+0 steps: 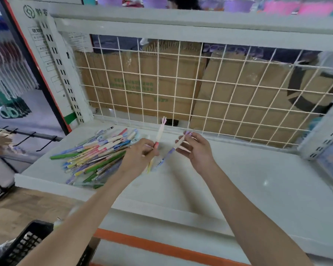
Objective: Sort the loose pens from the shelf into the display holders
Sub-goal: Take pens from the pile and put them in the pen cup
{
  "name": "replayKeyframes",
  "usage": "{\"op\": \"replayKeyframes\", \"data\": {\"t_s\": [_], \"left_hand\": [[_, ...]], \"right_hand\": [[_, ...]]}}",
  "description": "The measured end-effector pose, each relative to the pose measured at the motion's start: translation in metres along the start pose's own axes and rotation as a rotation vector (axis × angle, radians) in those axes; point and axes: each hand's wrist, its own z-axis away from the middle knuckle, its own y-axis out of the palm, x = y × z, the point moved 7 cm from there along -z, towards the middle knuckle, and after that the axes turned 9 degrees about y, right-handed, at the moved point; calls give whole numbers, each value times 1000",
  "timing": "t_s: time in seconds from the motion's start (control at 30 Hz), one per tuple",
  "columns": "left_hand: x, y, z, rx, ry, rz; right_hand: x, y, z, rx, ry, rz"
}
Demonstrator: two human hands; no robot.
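I see both hands raised over the white shelf (238,179), each gripping a pen. Left hand (140,152): fingers curled round a cream pen (160,133) with a pink grip, held near upright, its tufted top reaching in front of the wire grid (200,89) at the back. There seem to be 1 or 2 more pens in that fist, a yellow end poking out below it, but it is too blurred for me to count. Right hand (197,148): thumb and fingers pinch a purple pen (173,151) near its top, tilted, its lower end angled down toward the left hand. The 2 hands are near each other, not touching.

The loose pens (96,156) lie in a mixed heap on the left part of the shelf, just left of the left hand: green, yellow, blue, pink and purple barrels, fanned out and overlapping, some reaching the front edge. I can't pick out any display holders in this view.

Behind the grid stand cardboard boxes (238,104). A black crate (27,244) sits at the bottom left on the wooden floor (17,208). Black hooks (27,138) stick out from a rack at the left edge.
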Motion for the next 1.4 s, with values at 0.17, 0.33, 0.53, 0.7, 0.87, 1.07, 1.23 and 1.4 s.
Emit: {"op": "replayKeyframes", "data": {"t_s": [0.17, 0.33, 0.53, 0.7, 0.87, 1.07, 1.23, 1.4], "left_hand": [[-23, 47, -17, 79, -14, 287], [-59, 102, -25, 177, 14, 457], [-111, 164, -31, 272, 52, 511], [-156, 218, -24, 341, 81, 544], [-219, 284, -6, 399, 89, 602], [-319, 384, 25, 471, 147, 680], [-395, 467, 48, 566, 213, 720], [-450, 524, 64, 623, 264, 708]], "right_hand": [[47, -40, 19, -84, -126, 36], [82, -89, 45, -192, -251, 94], [117, -166, 85, -320, -322, 96], [142, -230, 126, -375, -355, 105], [172, -305, 171, -432, -390, 66], [214, -413, 243, -506, -468, 54], [252, -498, 304, -622, -523, 28], [281, -561, 351, -756, -557, 65]]}}
